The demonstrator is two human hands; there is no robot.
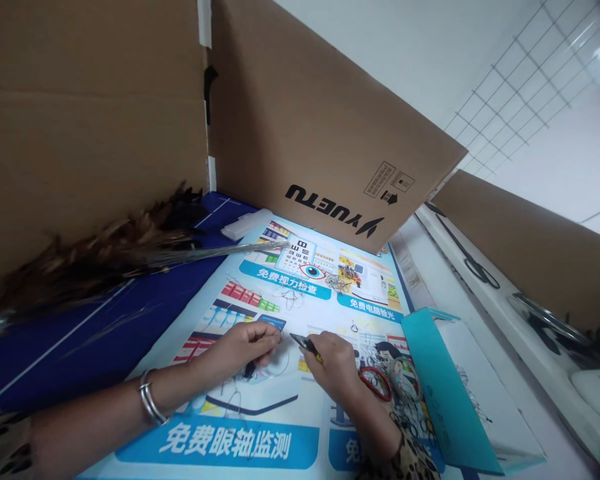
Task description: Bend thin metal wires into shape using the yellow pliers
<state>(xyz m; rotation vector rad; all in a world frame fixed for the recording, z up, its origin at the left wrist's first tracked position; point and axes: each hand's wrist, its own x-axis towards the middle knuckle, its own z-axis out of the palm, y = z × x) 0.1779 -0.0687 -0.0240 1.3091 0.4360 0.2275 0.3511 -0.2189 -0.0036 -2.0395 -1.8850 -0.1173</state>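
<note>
My left hand [253, 343], with a silver bangle at the wrist, is closed in a pinch over the printed sheet [260, 413]. From its fingertips a thin curved wire [286, 365] seems to hang. A small dark thing sits just under these fingers, too hidden to name. Wrapped round a pair of pointed pliers [305, 343] is my right hand [334, 365]. The dark jaws point left toward my left fingertips, a short gap apart. Whether the jaws grip anything is too small to tell. Bent wire pieces [237, 393] lie below my left hand.
Right of my right hand lie a red coil [376, 383] and a pale coil [406, 379], beside an open teal-and-white box [455, 400] with small wire pieces. Brown feathers [105, 247] and long thin wires [220, 251] rest at left. Cardboard walls [300, 120] enclose the back.
</note>
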